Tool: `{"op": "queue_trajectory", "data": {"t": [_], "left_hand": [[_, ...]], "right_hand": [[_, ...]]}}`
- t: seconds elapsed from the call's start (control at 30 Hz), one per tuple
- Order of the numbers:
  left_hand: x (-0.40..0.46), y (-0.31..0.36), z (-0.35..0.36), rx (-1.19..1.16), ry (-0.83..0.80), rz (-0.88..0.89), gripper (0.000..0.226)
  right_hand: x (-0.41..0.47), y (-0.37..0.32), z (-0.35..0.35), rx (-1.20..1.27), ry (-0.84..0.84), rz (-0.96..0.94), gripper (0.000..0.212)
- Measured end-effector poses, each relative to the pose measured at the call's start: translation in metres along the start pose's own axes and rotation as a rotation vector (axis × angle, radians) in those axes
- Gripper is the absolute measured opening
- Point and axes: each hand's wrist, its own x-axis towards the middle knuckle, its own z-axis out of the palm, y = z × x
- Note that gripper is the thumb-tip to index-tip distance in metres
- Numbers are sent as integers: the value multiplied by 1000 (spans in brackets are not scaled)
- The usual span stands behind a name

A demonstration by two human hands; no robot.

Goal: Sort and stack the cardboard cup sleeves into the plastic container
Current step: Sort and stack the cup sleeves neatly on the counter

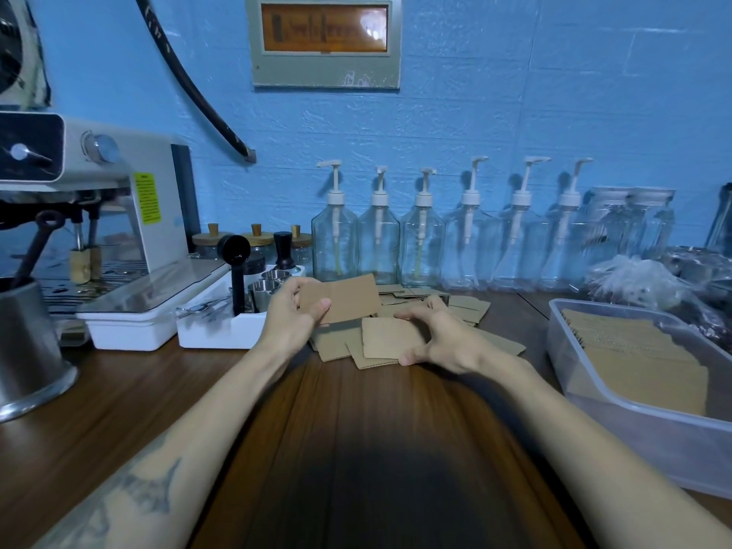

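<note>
So the left hand [295,311] has its grip pinched on one flat cardboard sleeve [341,297], thumb on the near face and fingers behind, holding it up off the surface [119,390] with its long edges running roughly level. Just right of and below that grip, the right hand [443,342] has its fingers curled over the right edge of another sleeve [390,338], thumb at the near corner, and that one is still lying on the loose pile of sleeves [467,309]. The pile spreads out behind and to both sides of the right grip, edges overlapping every which way. Well to the right of both grips sits the plastic container [618,414], with a stack of sleeves [641,362] already lying flat inside it; its near-left wall is the closest edge to the right wrist, with a strip of bare wood between them. Left of the left grip, a white tray [222,330] of metal tools sits really close. Pump bottles [420,247] line the wall behind the pile. Toward the body there's plenty of open wood.
</note>
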Motion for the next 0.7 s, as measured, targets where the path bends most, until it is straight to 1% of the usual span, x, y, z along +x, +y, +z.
{"op": "queue_trajectory", "data": {"t": [0.07,0.1,0.17,0.2,0.23,0.3,0.37,0.4,0.43,0.5,0.57,0.6,0.63,0.67,0.7], "left_hand": [[0,0,0,-5,1,-2,25],[-1,-1,1,-11,-9,-5,24],[-2,-1,3,-13,-39,-12,23],[-2,-2,5,-16,-55,-19,21],[-2,-2,6,-23,-72,-27,20],[-3,-4,8,-34,-100,-44,17],[-3,-5,9,-33,-123,-66,15],[-4,-5,10,-35,-134,-74,15],[-4,-6,12,-41,-145,-80,15],[-5,-5,14,-40,-167,-86,15],[-7,-4,16,-37,-183,-90,15],[-8,-3,17,-38,-190,-92,16],[-8,-2,17,-41,-198,-91,17],[-9,-1,18,-48,-205,-89,17],[-10,0,19,-63,-213,-91,17]], "right_hand": [[0,-1,-3,-2,6,1,66],[0,-2,-4,-8,20,-8,58],[1,-4,-6,24,64,-41,32],[0,-6,-9,93,77,-48,20],[-1,-8,-11,199,73,-48,13],[-2,-12,-18,425,73,-49,10],[-3,-15,-23,578,141,-44,12],[-4,-16,-25,637,189,-39,17],[-4,-16,-26,693,236,-27,26],[-4,-14,-25,801,291,20,52],[-6,-14,-22,888,295,85,79],[-6,-14,-18,919,290,125,87],[-5,-15,-14,938,297,171,89],[-3,-16,-10,941,314,218,85],[-2,-17,-6,922,334,262,75]]}}
